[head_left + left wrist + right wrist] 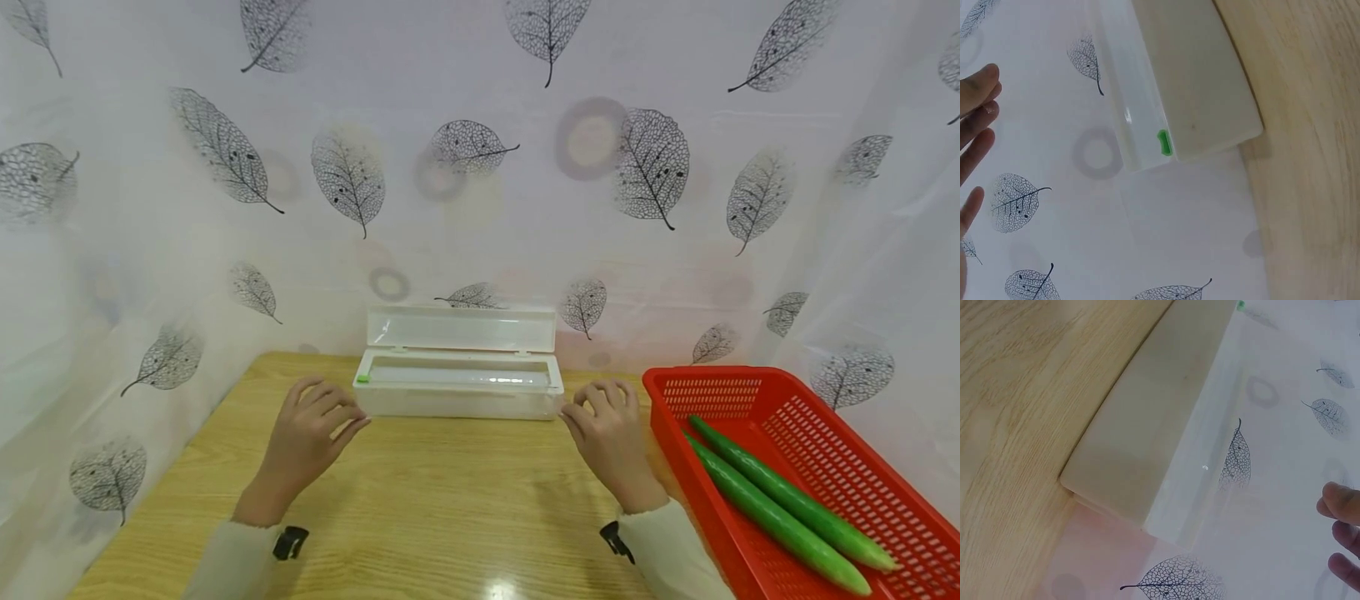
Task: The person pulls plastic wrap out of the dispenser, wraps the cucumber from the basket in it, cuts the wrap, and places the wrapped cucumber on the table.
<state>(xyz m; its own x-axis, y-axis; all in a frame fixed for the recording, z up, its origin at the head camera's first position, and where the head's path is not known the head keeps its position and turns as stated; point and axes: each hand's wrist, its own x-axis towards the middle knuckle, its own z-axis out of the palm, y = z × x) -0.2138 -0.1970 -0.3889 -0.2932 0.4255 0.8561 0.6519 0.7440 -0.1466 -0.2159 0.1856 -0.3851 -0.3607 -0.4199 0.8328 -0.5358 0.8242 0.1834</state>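
A white cling film dispenser box (457, 400) stands at the back of the table, its clear-looking lid (461, 328) raised against the wall. Inside lies a pale roll (457, 375), and a small green slider (363, 378) sits at the left end of the rim. Just off the box's left front corner is my left hand (311, 425), fingers loosely bent. My right hand (609, 429) hovers by the right front corner in much the same pose. Both wrist views show fingers (975, 140) and fingertips (1341, 534) apart from the box, with nothing visible between them.
To the right stands a red perforated plastic basket (667, 433) holding two long green cucumbers (780, 517). A leaf-patterned white sheet (465, 233) hangs behind the wooden table (450, 500) and along its sides.
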